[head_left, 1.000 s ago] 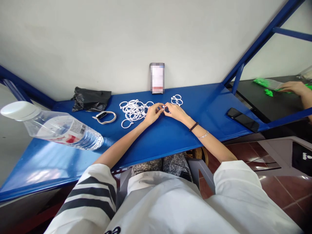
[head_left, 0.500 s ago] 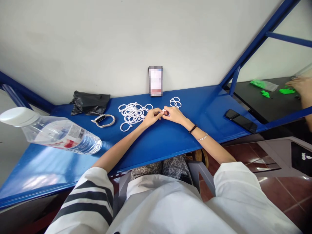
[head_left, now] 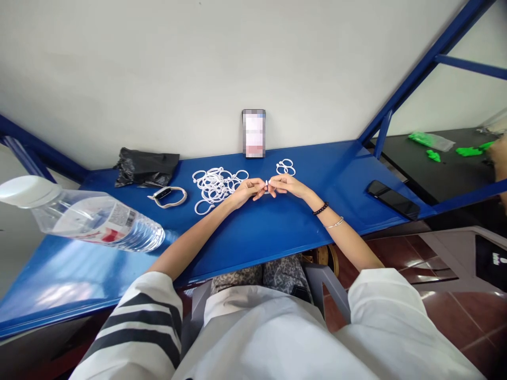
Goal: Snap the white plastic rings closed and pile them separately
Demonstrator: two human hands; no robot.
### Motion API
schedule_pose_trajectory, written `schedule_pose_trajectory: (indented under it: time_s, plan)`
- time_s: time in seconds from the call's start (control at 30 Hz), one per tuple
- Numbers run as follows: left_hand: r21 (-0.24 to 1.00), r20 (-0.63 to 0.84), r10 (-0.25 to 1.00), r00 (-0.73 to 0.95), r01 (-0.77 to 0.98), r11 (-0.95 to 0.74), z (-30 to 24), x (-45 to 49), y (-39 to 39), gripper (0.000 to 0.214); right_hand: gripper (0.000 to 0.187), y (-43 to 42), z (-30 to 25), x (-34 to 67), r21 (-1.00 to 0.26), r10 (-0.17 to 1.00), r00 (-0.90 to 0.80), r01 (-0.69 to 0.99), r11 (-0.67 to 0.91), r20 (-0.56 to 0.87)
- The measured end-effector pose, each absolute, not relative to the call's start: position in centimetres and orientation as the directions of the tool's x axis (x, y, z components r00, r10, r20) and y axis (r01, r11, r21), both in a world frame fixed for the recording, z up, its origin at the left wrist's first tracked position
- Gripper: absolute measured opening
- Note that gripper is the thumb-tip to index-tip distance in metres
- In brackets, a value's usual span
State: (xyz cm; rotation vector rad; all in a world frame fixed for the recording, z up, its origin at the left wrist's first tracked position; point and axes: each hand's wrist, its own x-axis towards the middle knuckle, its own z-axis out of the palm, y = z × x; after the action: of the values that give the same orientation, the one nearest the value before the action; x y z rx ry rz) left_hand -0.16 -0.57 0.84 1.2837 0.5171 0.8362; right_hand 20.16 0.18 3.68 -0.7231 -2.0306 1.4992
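Between the fingertips of both hands is a small white plastic ring (head_left: 266, 183), mostly hidden by the fingers. My left hand (head_left: 249, 192) pinches it from the left, and my right hand (head_left: 285, 184) pinches it from the right. Left of my left hand lies a heap of white rings (head_left: 216, 184) with small knobs on them, tangled together on the blue table (head_left: 253, 227). Behind my right hand sits a small group of loose rings (head_left: 285, 167).
A phone (head_left: 254, 133) leans on the wall. A black plastic bag (head_left: 146, 166), a smartwatch (head_left: 168, 196) and a large water bottle (head_left: 87, 214) stand at left. Another phone (head_left: 393, 199) lies at right. Beyond the frame, a person's hand (head_left: 498, 157) is near green pieces (head_left: 469, 151).
My right hand has shifted slightly right and its fingers have straightened, while both hands keep pinching the ring. At far right the other person's hand has moved toward the edge of view.
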Motion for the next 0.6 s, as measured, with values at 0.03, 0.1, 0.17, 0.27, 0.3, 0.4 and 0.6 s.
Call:
schedule_pose_trajectory:
  time_s: [0.03,0.1,0.17,0.27,0.3,0.4,0.6]
  plan:
    - [0.964,0.110,0.779,0.617,-0.257,0.067,0.7,-0.2,-0.5,0.041,0.040,0.3,3.6,20.3,-0.971,0.665,-0.742,0.094,0.222,0.080]
    - [0.964,0.120,0.767,0.630,-0.258,0.061,0.5,-0.3,-0.3,0.041,0.040,0.4,3.4,20.4,-0.978,0.635,-0.769,0.067,0.200,0.077]
    - [0.968,0.133,0.754,0.643,-0.249,0.042,0.3,-0.4,-0.2,0.041,0.038,0.4,3.2,20.4,-0.978,0.602,-0.796,0.067,0.197,0.067]
    - [0.974,0.139,0.742,0.656,-0.228,0.018,0.2,-0.6,-0.1,0.041,0.035,0.5,3.0,20.3,-0.978,0.583,-0.810,0.073,0.195,0.056]
    - [0.976,0.140,0.737,0.661,-0.218,0.010,0.2,-0.6,-0.1,0.041,0.035,0.5,2.9,20.3,-0.978,0.587,-0.807,0.071,0.194,0.057]
    - [0.985,0.133,0.722,0.679,-0.173,-0.019,0.5,-0.6,-0.2,0.040,0.035,0.7,2.7,20.4,-0.978,0.596,-0.802,0.081,0.193,0.051]
    - [0.994,0.108,0.709,0.697,-0.081,-0.073,1.1,-0.7,-0.4,0.041,0.036,1.0,2.2,20.5,-0.964,0.587,-0.809,0.132,0.232,0.030]
